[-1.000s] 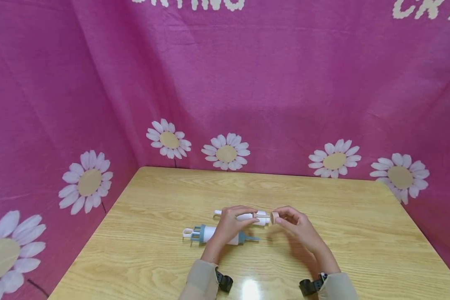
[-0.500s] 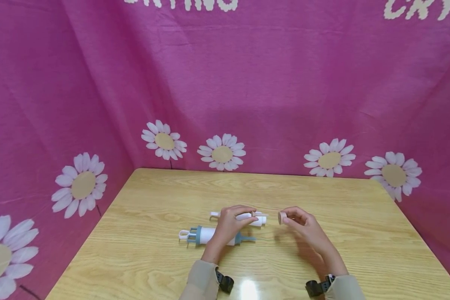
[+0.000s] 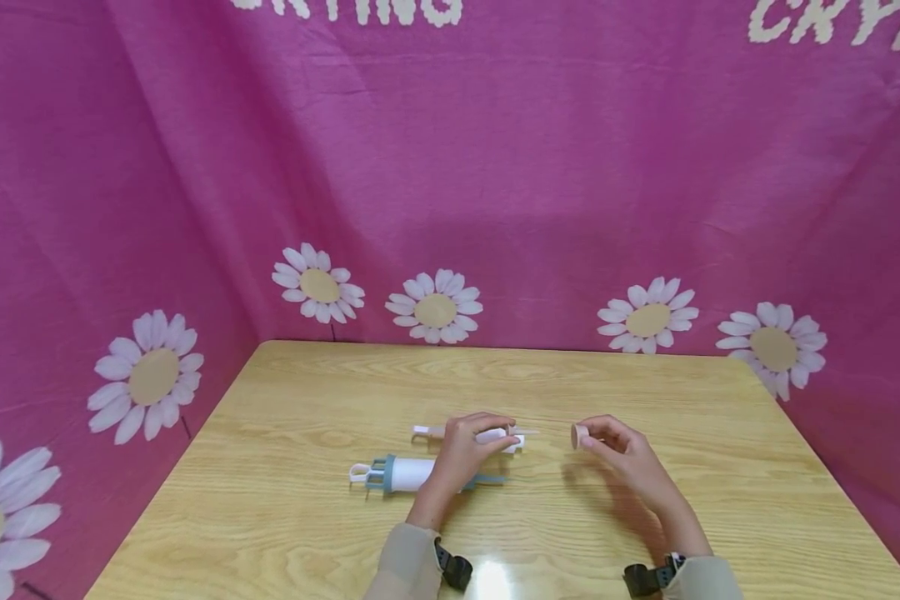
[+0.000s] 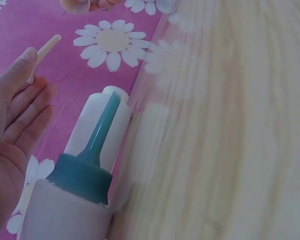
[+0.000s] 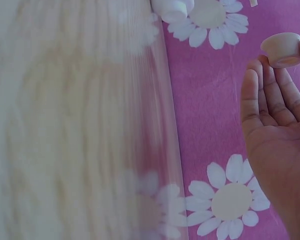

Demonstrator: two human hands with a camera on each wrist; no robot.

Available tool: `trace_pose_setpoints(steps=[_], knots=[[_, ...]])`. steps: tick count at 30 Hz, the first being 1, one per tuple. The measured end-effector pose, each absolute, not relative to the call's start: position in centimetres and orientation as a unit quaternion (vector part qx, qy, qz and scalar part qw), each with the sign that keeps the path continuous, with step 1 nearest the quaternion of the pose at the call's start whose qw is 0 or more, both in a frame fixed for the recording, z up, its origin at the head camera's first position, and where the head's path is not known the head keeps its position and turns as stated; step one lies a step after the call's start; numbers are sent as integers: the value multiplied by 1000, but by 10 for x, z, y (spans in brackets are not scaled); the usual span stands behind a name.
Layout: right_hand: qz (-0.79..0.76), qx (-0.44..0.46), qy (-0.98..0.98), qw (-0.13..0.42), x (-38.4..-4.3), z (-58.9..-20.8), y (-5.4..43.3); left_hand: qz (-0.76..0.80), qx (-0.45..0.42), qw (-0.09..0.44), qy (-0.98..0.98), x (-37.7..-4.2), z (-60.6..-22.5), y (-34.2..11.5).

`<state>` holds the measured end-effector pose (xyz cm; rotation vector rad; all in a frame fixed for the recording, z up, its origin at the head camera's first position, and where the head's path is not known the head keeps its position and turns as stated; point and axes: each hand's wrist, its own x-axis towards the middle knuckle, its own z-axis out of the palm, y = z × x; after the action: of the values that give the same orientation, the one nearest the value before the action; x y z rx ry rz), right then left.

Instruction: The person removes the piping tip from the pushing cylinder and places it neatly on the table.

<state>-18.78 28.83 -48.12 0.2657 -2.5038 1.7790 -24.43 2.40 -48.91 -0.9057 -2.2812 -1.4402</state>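
Observation:
My left hand [image 3: 461, 450] pinches the base of a thin pale stick-like piece [image 4: 49, 47] between thumb and fingers, its tip pointing right. To the right, my right hand [image 3: 630, 462] pinches a small pale cup-shaped piece [image 5: 283, 49] between thumb and fingertips. A gap lies between stick and cup. Below and behind the left hand is a syringe-like tool [image 3: 411, 475] with a white barrel, teal ends, a teal nozzle and a white ring handle. A second, mostly white tool [image 4: 95, 125] lies farther back, partly hidden by the left hand.
The wooden table [image 3: 330, 392] has a back edge against a pink cloth [image 3: 495, 167] with white flowers printed on it. Another cloth side rises on the left. Black wrist cameras sit on both wrists, by beige sleeves [image 3: 405, 567].
My right hand has drawn right with the cup-shaped piece, away from the stick's tip, widening the gap. The left hand has shifted slightly right over the tools, still pinching the stick.

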Motion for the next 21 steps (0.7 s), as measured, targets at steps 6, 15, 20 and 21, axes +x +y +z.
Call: trace_pose_setpoints(steps=[6, 15, 20, 21], knots=[[572, 88, -815, 33, -185, -482, 300, -493, -308, 138, -802, -242, -489, 30], [578, 78, -812, 37, -182, -485, 315, -505, -314, 125, -794, -242, -491, 41], [580, 71, -810, 35, -179, -486, 323, -507, -317, 114, -793, -242, -492, 47], [581, 70, -810, 36, -179, -485, 324, -508, -317, 112, -793, -242, -492, 48]])
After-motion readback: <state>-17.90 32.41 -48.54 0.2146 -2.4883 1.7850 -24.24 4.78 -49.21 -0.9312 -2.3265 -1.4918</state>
